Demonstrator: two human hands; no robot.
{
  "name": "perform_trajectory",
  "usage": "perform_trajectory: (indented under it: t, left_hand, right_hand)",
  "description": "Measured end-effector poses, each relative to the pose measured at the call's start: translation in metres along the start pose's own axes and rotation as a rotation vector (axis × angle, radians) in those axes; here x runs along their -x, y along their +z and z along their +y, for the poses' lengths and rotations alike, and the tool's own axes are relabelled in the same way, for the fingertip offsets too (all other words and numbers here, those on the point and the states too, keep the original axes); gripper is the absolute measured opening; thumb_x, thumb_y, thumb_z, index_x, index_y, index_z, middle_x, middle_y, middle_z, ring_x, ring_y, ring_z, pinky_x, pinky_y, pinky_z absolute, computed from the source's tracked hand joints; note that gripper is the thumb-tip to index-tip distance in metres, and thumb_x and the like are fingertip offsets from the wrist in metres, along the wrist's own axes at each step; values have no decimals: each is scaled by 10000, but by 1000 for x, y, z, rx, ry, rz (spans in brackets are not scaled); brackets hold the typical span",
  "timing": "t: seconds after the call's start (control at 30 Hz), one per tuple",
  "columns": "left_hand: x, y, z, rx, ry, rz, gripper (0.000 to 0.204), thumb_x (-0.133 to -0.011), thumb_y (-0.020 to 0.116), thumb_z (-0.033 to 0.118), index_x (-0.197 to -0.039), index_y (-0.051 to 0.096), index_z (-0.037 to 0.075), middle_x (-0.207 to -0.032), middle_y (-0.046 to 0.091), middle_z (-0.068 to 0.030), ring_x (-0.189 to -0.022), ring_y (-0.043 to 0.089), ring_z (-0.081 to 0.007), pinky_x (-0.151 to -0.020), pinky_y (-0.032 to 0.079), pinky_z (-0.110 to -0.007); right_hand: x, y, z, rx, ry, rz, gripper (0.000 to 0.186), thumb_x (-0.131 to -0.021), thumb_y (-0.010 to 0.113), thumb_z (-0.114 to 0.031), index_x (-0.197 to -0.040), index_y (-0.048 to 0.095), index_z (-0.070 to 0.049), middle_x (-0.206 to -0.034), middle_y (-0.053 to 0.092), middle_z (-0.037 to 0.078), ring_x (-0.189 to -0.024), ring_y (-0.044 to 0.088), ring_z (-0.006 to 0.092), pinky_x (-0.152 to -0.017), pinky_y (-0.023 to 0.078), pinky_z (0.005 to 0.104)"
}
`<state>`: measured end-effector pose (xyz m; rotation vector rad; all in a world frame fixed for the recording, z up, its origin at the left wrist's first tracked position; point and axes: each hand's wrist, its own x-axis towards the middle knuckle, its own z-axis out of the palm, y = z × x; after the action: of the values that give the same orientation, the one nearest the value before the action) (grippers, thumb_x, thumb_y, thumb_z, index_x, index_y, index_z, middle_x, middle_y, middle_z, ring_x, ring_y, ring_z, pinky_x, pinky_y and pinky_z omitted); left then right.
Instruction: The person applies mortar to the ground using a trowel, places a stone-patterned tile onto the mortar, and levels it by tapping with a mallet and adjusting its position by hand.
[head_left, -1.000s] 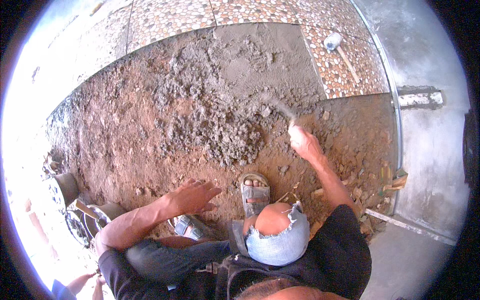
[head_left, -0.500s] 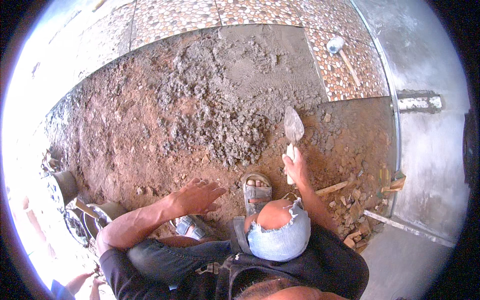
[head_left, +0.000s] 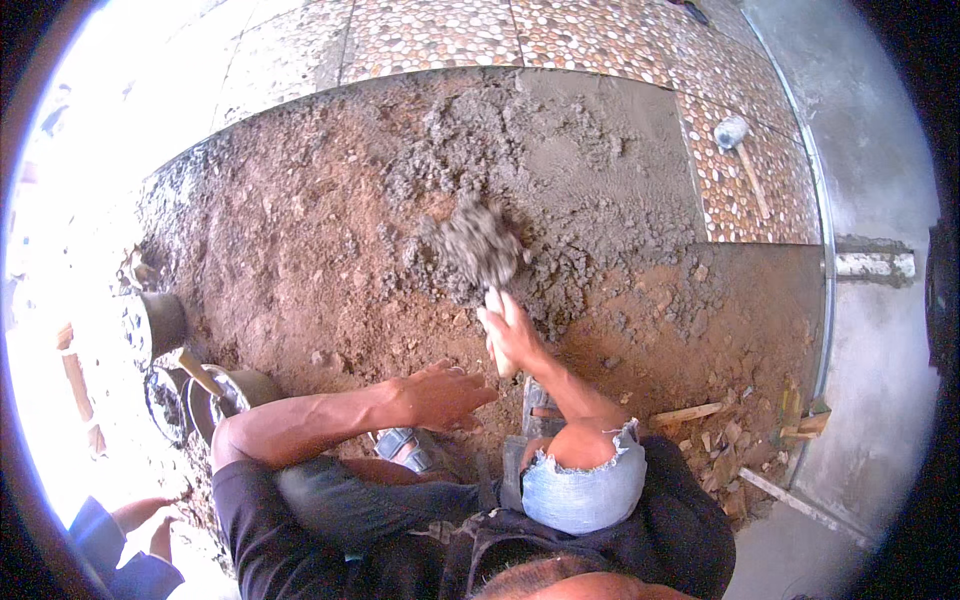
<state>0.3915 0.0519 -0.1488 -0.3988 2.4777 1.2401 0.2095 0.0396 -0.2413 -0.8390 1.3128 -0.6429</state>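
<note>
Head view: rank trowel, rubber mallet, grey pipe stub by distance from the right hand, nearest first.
From the right hand:
1. Trowel, held in it, blade loaded with mortar just beyond.
2. Rubber mallet, far right on the pebble tiles.
3. Grey pipe stub, farther right at the wall.

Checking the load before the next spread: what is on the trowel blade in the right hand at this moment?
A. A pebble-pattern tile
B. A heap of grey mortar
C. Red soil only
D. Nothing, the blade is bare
B: the right hand grips the trowel by its handle, and the blade carries a blurred grey clump of mortar above the mortar bed, not a tile or red soil.
</note>
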Motion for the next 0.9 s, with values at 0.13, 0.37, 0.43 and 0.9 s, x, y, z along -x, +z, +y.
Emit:
perform_trajectory:
  t: [0.13,0.37,0.43,0.9]
  left_hand:
    - [4,0,-1,-22,12,34,662,-886,526,521,-1337,427,46,-1224,537,-199,-1120,542,-382,-952,417,-503]
    - [22,0,2,-27,-7,79,638,-898,518,500,-1345,418,57,-1179,547,-196,-1107,544,-381,-919,445,-479]
    - [15,1,2,-43,13,58,631,-900,518,495,-1346,416,61,-1177,546,-197,-1106,544,-383,-915,448,-481]
    - [47,-24,17,-85,-92,189,631,-877,543,505,-1319,453,64,-1221,536,-189,-1120,542,-377,-971,415,-485]
  right_hand:
    - [-75,-8,-52,862,-459,-8,302,-884,544,-185,-1106,443,-8,-803,576,213,-629,600,375,-560,490,453]
    - [12,-84,-3,653,-344,476,475,-875,624,-212,-1254,438,5,-1161,582,253,-1080,576,385,-930,451,431]
    - [46,-98,35,650,-123,595,505,-872,611,-219,-1261,412,35,-1142,559,266,-1057,566,395,-909,446,448]
    - [-28,-7,-33,841,-460,134,338,-879,568,-202,-1165,461,-55,-1019,546,224,-883,577,434,-737,475,504]
